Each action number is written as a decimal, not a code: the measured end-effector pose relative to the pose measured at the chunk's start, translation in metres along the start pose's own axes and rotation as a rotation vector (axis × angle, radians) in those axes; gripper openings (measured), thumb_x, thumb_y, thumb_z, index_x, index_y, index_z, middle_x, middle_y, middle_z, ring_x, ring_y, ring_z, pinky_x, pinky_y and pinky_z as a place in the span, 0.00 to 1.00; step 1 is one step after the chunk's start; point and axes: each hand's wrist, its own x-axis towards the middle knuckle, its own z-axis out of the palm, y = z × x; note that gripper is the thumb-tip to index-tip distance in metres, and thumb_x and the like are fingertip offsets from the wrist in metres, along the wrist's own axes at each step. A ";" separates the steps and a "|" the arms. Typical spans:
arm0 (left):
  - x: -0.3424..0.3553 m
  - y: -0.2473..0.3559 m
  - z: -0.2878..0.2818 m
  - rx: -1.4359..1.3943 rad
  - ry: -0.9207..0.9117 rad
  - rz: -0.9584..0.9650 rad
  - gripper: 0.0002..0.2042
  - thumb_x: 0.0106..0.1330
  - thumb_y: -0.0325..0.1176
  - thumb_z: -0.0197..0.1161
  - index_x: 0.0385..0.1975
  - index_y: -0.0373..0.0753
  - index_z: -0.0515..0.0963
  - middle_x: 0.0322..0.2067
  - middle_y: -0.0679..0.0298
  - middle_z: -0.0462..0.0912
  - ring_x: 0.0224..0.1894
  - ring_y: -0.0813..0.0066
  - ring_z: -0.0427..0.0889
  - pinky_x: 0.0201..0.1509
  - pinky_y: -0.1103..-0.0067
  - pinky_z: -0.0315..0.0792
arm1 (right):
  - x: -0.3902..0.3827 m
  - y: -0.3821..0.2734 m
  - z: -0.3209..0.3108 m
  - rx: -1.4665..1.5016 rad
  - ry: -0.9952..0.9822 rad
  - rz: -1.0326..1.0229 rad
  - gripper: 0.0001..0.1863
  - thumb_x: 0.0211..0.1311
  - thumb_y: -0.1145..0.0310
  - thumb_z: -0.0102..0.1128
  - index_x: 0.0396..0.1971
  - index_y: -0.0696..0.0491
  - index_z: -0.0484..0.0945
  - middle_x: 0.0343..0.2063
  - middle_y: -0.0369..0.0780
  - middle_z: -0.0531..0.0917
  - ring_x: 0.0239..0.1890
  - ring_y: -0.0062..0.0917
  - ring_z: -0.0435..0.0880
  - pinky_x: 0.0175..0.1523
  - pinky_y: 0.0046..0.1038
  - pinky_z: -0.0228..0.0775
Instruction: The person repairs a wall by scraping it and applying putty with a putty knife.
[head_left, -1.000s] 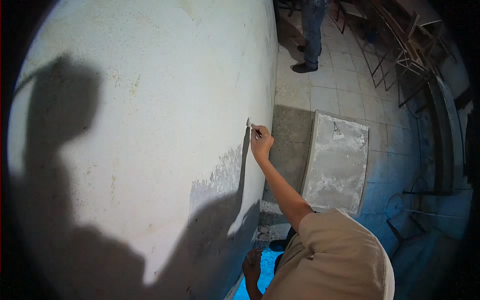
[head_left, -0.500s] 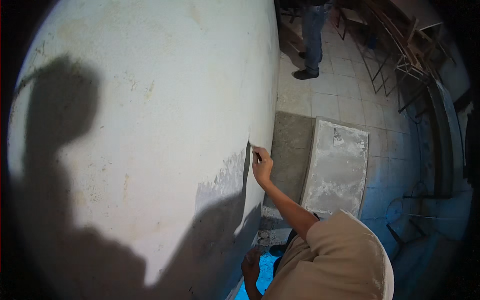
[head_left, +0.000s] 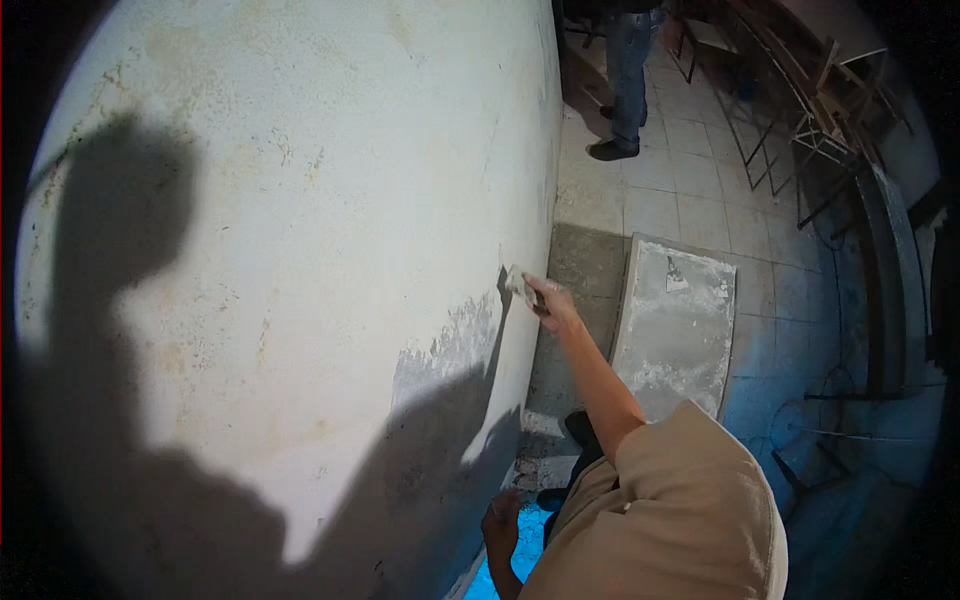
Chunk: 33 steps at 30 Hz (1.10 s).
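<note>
A small flat scraper point(head_left: 519, 285) rests against the white wall point(head_left: 300, 250), low down by the grey patch point(head_left: 450, 345). The right hand point(head_left: 553, 303) is closed tight around it. The left hand point(head_left: 500, 523) hangs low near the wall; I cannot tell its grip. A dusty board point(head_left: 675, 325) lies on the tiled floor point(head_left: 700, 170) nearby.

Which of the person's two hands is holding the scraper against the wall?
The right hand, raised on an outstretched arm, grips the scraper at the white wall. The left hand hangs low by the blue patch, apparently holding nothing.
</note>
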 end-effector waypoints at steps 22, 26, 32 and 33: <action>-0.009 -0.008 0.010 -0.084 0.011 -0.109 0.12 0.59 0.29 0.56 0.42 0.34 0.73 0.35 0.61 0.80 0.39 0.76 0.77 0.43 0.79 0.70 | -0.006 0.001 0.011 -0.071 -0.384 -0.045 0.16 0.51 0.55 0.62 0.20 0.54 0.72 0.10 0.35 0.71 0.00 0.13 0.56 0.03 0.14 0.45; -0.013 -0.008 0.008 0.063 0.035 0.071 0.12 0.59 0.30 0.56 0.42 0.34 0.73 0.34 0.60 0.80 0.37 0.75 0.78 0.42 0.79 0.70 | -0.001 0.007 0.008 -0.050 -0.232 0.034 0.17 0.51 0.55 0.61 0.20 0.54 0.71 0.11 0.34 0.70 0.01 0.13 0.55 0.03 0.15 0.45; -0.018 -0.014 0.015 -0.112 0.073 -0.045 0.12 0.59 0.31 0.55 0.40 0.33 0.74 0.33 0.59 0.80 0.36 0.74 0.78 0.41 0.78 0.70 | 0.002 0.000 0.023 -0.100 -0.431 -0.088 0.16 0.53 0.55 0.60 0.23 0.53 0.71 0.11 0.33 0.70 0.02 0.14 0.56 0.04 0.15 0.45; -0.019 -0.015 0.016 -0.053 0.069 -0.017 0.11 0.58 0.31 0.56 0.40 0.34 0.74 0.33 0.59 0.80 0.36 0.75 0.78 0.41 0.78 0.70 | 0.001 -0.003 0.023 -0.055 -0.587 -0.131 0.15 0.53 0.56 0.60 0.23 0.53 0.71 0.12 0.33 0.70 0.04 0.14 0.58 0.05 0.15 0.46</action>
